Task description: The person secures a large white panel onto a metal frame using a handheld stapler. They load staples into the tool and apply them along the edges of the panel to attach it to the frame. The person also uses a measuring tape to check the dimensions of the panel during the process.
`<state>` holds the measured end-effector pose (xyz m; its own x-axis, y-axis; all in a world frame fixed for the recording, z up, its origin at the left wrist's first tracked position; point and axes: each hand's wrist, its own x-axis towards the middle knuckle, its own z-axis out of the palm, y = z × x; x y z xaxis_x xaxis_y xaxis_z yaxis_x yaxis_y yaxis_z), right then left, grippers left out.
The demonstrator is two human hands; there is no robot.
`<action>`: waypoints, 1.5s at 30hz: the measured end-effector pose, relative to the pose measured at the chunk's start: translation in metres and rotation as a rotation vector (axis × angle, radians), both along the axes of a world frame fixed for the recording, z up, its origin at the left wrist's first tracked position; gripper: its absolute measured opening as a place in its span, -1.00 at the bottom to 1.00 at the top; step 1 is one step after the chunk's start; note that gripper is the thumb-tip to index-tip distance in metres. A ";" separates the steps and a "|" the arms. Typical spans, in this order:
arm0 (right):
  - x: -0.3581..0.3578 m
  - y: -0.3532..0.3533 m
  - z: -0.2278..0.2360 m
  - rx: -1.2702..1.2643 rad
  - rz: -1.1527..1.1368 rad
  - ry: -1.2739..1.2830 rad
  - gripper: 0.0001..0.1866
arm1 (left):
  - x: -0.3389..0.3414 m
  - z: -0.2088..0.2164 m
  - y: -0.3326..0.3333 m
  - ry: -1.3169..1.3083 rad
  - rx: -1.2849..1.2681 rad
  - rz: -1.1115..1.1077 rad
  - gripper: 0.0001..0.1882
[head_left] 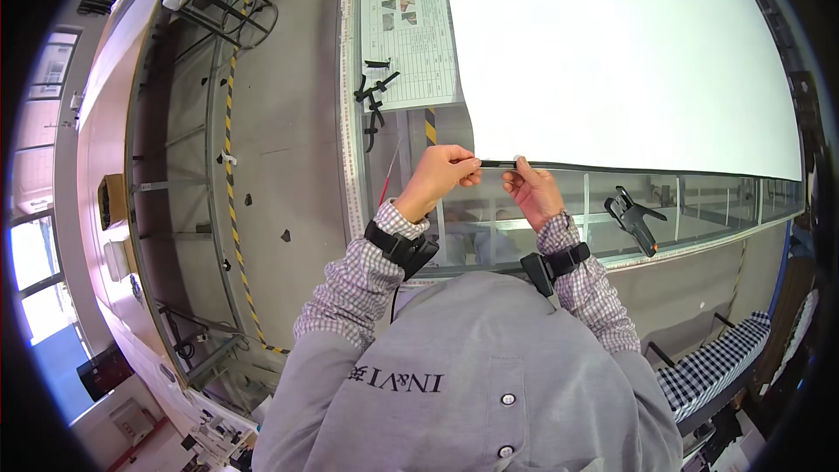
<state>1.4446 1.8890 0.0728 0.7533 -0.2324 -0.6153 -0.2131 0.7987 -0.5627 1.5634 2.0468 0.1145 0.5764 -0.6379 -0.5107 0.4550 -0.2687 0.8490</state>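
A large white sheet (629, 52) lies over the glass-topped table, with a black edging strip (594, 166) along its near edge. At the sheet's near left corner, my left hand (441, 179) pinches the end of the strip between thumb and fingers. Just to the right, my right hand (535, 193) is closed on the same strip, its thumb on top. A short stretch of black shows between the two hands. Beside my left wrist lies a thin tool with a red shaft (385, 187), partly hidden by the hand.
A black hand tool like a spring clamp (635, 220) rests on the glass at right. Several small black pieces (374, 105) lie at left near printed sheets (409, 35). A stool (218, 0) stands far left, and a checked cloth (717, 367) lies at lower right.
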 end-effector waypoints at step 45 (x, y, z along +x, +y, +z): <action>0.009 0.028 -0.007 -0.044 0.075 -0.018 -0.79 | 0.003 -0.004 -0.006 -0.066 0.104 -0.148 -0.86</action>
